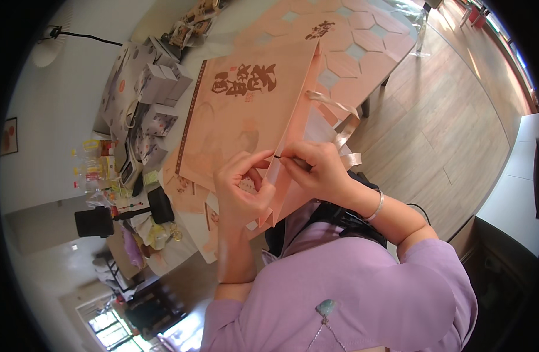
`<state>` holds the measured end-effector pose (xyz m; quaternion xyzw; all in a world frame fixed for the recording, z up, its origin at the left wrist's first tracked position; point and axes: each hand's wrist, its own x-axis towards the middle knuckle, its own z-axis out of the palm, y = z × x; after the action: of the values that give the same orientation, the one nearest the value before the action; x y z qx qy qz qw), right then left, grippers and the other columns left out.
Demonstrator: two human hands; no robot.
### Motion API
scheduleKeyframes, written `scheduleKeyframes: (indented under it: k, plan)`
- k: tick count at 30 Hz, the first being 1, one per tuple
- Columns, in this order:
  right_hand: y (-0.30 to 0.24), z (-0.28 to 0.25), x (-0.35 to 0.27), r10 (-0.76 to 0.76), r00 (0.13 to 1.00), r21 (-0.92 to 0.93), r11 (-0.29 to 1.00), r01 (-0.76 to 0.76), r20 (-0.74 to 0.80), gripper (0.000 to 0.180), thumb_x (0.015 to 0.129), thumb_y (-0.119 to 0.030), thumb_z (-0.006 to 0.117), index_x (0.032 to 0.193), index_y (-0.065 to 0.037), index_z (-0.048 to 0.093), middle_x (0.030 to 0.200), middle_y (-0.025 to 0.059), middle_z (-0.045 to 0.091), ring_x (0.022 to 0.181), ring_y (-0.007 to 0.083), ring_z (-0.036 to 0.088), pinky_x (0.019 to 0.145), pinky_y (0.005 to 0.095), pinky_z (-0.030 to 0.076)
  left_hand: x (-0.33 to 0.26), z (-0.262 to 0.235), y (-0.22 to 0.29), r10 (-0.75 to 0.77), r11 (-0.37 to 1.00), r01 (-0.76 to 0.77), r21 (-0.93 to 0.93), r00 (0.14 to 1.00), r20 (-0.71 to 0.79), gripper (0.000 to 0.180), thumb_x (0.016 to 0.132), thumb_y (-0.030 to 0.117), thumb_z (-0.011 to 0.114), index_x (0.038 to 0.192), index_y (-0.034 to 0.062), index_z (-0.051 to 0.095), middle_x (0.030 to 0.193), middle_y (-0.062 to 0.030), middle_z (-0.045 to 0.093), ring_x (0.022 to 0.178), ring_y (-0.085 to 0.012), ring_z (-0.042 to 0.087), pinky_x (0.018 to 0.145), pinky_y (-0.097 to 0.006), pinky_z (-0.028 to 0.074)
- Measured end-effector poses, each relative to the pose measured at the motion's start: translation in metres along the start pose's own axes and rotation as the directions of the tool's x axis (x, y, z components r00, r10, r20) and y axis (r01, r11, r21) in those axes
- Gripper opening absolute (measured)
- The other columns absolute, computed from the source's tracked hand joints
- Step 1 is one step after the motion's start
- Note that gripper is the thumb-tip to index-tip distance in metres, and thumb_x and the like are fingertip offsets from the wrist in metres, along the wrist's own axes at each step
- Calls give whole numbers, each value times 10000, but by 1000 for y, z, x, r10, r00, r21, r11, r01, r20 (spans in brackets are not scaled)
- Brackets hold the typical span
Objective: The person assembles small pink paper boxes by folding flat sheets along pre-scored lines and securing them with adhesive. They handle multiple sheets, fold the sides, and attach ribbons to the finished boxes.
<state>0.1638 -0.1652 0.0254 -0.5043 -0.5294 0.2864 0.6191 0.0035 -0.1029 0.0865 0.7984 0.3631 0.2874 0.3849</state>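
A large peach paper gift bag [234, 126] with dark brown lettering lies on its side across the table. My left hand [244, 185] is at the bag's opening edge, its fingers curled around the rim. Close beside it, my right hand [319, 170] pinches a small, thin dark piece [278, 156] against that same edge; what kind of piece it is I cannot make out. A pale satin ribbon handle [347, 132] hangs off the bag's side, just beyond my right hand.
More peach printed bags or sheets [357, 35] lie flat at the far end of the table. Several small white boxes [158, 82] crowd the left side. Nearer are clear bottles [96, 170] and a black stand [125, 216]. Wood flooring [434, 117] runs along the right.
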Motion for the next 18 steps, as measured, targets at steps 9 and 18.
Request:
scheduleKeyframes:
  k: [9,18]
  plan:
    - [3,6,-7,-219,976,-339,918,203,-10,61,816,-59,657,839,-37,605,716,108,614,574,307,612,483,381,464,-5,8,0,24,1000,-24,-7,1000,-6,474,610,-69,578,1059,-1,710,793,-72,636,544,-100,534,585,-238,425]
    - [-1,-3,3,-23,991,24,999,20,133,166,821,4,617,981,-19,657,766,140,624,601,295,607,526,356,465,0,11,-6,-168,943,157,-293,986,-13,226,831,-46,661,1045,5,712,833,-39,638,671,-95,617,601,-230,489]
